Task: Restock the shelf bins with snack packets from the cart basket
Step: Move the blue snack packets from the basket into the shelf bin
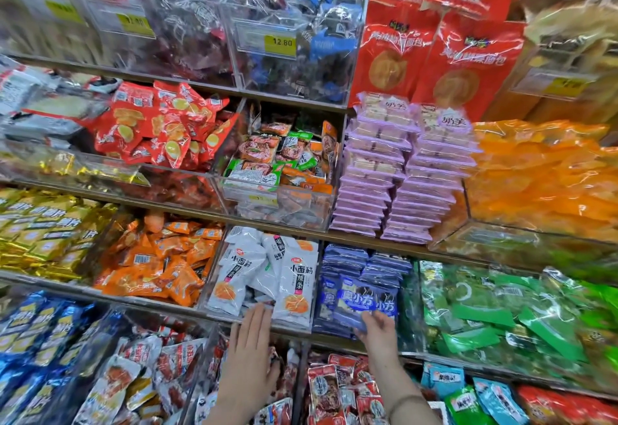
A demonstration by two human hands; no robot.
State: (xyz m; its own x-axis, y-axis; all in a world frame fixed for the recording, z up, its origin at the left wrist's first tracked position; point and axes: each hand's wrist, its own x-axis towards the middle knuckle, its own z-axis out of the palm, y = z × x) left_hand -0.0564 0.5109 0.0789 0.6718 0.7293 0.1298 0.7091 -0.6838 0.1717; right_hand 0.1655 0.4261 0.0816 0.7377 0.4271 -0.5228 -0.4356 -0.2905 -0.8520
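at the lower shelf, our right hand (378,326) pinches a blue packet (357,302) at the front of the blue stack (384,267) — likely seating it label out. our left hand (249,341) rests flat-fingered against the white packets (294,277), probably steadying them — no cart basket in view.

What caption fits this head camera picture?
Restocking snacks: right hand grips blue packets, left hand flat by white packets.

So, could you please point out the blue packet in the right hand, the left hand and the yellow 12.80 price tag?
blue packet (357,302): head view, printed front.
left hand (250,354): head view, back of hand.
yellow price tag (280,43): head view, printed number.
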